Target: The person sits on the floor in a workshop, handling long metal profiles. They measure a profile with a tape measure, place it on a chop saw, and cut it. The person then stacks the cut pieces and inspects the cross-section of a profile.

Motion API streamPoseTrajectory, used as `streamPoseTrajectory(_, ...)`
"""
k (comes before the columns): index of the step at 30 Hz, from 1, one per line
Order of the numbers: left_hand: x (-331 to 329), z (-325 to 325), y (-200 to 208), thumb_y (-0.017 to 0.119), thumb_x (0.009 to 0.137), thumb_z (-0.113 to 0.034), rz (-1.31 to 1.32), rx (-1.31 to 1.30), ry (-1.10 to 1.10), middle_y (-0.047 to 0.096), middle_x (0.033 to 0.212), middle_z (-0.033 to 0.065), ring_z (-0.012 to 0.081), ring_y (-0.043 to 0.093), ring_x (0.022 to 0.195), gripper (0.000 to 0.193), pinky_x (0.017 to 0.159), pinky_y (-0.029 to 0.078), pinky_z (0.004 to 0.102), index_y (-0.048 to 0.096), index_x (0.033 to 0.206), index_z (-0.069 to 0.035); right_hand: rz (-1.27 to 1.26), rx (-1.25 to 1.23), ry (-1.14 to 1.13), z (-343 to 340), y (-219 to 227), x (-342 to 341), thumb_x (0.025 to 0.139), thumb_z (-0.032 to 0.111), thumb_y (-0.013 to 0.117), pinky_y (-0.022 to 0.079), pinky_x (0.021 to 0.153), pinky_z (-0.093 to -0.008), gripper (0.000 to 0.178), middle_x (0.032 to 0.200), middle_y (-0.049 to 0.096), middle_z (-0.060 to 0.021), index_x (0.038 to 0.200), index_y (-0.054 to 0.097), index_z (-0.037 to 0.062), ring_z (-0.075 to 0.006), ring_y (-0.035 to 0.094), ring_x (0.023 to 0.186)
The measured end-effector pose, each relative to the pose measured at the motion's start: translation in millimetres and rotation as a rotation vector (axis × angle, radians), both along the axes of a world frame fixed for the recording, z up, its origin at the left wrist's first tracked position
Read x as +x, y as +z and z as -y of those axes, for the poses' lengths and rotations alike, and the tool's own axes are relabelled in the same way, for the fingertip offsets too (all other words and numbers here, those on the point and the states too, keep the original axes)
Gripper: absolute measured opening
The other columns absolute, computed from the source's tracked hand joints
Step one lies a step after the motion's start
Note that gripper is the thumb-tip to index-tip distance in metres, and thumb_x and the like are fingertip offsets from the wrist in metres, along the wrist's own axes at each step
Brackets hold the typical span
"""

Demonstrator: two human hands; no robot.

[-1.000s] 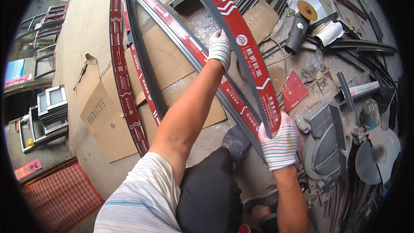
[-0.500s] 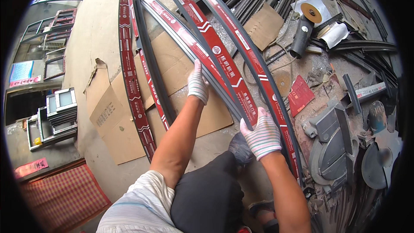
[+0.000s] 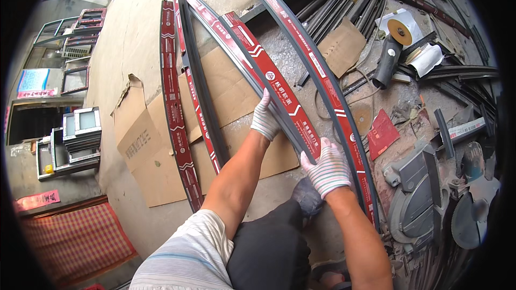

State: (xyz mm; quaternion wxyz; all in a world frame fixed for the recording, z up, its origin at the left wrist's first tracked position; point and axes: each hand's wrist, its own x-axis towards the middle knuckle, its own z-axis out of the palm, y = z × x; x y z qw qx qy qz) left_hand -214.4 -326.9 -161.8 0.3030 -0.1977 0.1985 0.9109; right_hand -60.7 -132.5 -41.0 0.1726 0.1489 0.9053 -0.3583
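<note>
Striped white work gloves cover both my hands. In front of me is a long metal profile [image 3: 277, 87] with a wide red protective film on its face. A second profile [image 3: 232, 46], with a silver edge and narrower red film, lies along its left side. My left hand [image 3: 265, 118] is closed round the left side of the pair, thumb up. My right hand [image 3: 329, 169] grips the near end of the red-filmed profile, its thumb on the end and fingers hidden below. Whether the second profile reaches into my right hand cannot be seen.
Long red-filmed profiles lie at left [image 3: 174, 102] and right [image 3: 312, 59] on the floor. Flattened cardboard [image 3: 148, 153] is spread beneath the left ones. An angle grinder [image 3: 388, 56], a grey cutting machine [image 3: 416, 204] with a toothed saw blade [image 3: 467, 220] and scrap profiles crowd the right.
The wide red-filmed profile has moved against the silver-edged one; the gap between their far ends has closed. My left hand has moved slightly nearer my right. Both hands keep their grip.
</note>
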Motion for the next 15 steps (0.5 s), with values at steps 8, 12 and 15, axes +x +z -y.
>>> streamPoseTrajectory(8,14,-11,51,0.071,0.092,-0.054,-0.029,-0.165,-0.018,0.068,0.127,0.01,0.029,0.067,0.114,0.065,0.099,0.056,0.0544,0.056,0.138,-0.011,0.095,0.013,-0.028,5,15,-12,0.088,0.052,0.07,0.053,0.096,-0.0461,0.081,0.119,0.062,-0.0256,0.144,0.049,-0.0038,-0.0386,0.065,0.109)
streamPoseTrajectory(12,40,-24,60,0.066,0.085,-0.072,-0.089,-0.164,-0.014,0.064,0.13,0.0111,0.0308,0.061,0.123,0.086,0.104,0.052,0.056,0.05,0.142,-0.01,0.104,0.033,-0.034,6,14,-14,0.085,0.055,0.073,0.054,0.095,-0.0445,0.087,0.118,0.061,-0.0237,0.144,0.049,-0.0047,-0.0365,0.064,0.111)
streamPoseTrajectory(15,65,-33,61,0.067,0.084,-0.072,-0.065,-0.102,0.028,0.065,0.127,0.015,0.0347,0.064,0.118,0.085,0.103,0.053,0.0558,0.053,0.139,-0.008,0.039,0.054,0.015,11,16,-19,0.084,0.05,0.077,0.054,0.094,-0.0452,0.087,0.116,0.059,-0.0225,0.146,0.048,-0.004,-0.0366,0.063,0.109)
